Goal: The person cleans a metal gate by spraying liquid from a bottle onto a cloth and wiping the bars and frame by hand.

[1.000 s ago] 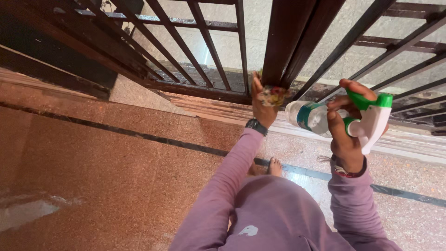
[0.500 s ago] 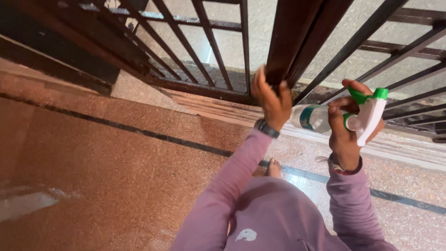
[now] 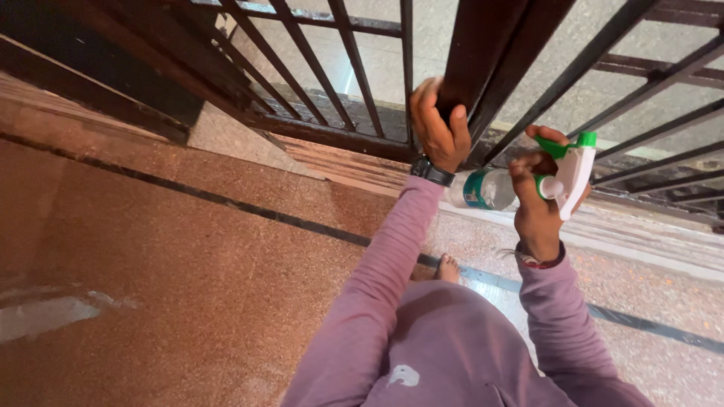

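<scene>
My left hand is wrapped around the lower part of a thick dark brown gate post. The patterned cloth seen earlier is hidden under the palm. A black watch sits on that wrist. My right hand holds a clear spray bottle with a teal label and a white and green trigger head. One finger rests on the trigger. The bottle lies nearly level, just right of and below my left hand, and is apart from the post.
Dark metal gate bars run across the top, above a stone threshold. The reddish speckled floor has a dark inlaid stripe and a pale wet patch at the left. My bare foot shows below the arms.
My left hand has slid up the post, and the cloth that showed below the fingers is now covered. My right hand with the bottle has shifted a little left.
</scene>
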